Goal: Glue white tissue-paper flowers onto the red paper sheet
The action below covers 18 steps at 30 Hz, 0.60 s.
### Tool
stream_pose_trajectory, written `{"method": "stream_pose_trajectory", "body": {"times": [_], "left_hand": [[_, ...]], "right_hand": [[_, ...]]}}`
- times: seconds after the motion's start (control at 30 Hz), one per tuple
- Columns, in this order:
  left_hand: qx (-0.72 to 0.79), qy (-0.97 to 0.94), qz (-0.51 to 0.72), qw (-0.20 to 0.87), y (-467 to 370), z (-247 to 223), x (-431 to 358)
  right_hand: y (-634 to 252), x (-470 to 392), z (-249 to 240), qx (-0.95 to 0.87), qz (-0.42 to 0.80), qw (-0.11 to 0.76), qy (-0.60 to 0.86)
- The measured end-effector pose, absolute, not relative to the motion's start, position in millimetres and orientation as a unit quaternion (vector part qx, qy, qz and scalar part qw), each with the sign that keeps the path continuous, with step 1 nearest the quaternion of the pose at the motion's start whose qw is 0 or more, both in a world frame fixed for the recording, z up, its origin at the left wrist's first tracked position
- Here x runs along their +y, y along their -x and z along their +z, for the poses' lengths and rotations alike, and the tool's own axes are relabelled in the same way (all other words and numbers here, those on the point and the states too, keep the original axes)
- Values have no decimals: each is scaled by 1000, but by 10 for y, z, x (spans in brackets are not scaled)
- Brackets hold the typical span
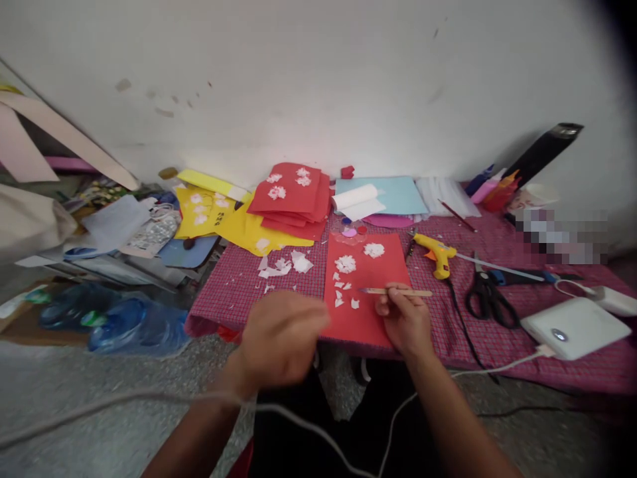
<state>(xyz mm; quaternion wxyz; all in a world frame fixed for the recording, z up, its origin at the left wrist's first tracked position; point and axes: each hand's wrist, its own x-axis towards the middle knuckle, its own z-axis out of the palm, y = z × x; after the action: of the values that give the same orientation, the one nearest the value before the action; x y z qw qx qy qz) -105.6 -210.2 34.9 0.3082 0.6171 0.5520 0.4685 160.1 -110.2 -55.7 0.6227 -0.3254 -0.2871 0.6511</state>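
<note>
My right hand (405, 317) pinches a thin wooden stick (415, 293) with a dark tip, held level over a red paper sheet (368, 325). On that sheet sit two white crumpled-paper clusters, one at the left (345, 263) and one at the upper right (373, 250). Several small torn white pieces (339, 299) lie below the left cluster. Blurred by motion, my left hand (283, 338) hovers at the table's front edge, left of the sheet; its fingers are too smeared to read. More white paper scraps (301, 261) lie on the cloth beyond it.
A yellow glue gun (435, 254), black scissors (490, 299) and a white power bank (574, 328) lie to the right. Red sheets with white clusters (293, 196) are stacked at the back, beside yellow paper (259, 232). A white cable (199, 397) crosses in front of my left forearm.
</note>
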Motion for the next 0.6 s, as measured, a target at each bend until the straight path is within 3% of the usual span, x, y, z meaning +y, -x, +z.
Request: {"method": "stream_pose_trajectory", "body": {"times": [0.17, 0.37, 0.6], "left_hand": [[592, -727, 345, 38, 1362, 106, -1217], [569, -792, 221, -12, 1531, -283, -957], [564, -807, 172, -24, 1499, -334, -797]], "right_hand": [[-1604, -1091, -589, -281, 650, 627, 325], [-1607, -1088, -624, -290, 655, 621, 318], [-1611, -1087, -641, -287, 654, 624, 317]]}}
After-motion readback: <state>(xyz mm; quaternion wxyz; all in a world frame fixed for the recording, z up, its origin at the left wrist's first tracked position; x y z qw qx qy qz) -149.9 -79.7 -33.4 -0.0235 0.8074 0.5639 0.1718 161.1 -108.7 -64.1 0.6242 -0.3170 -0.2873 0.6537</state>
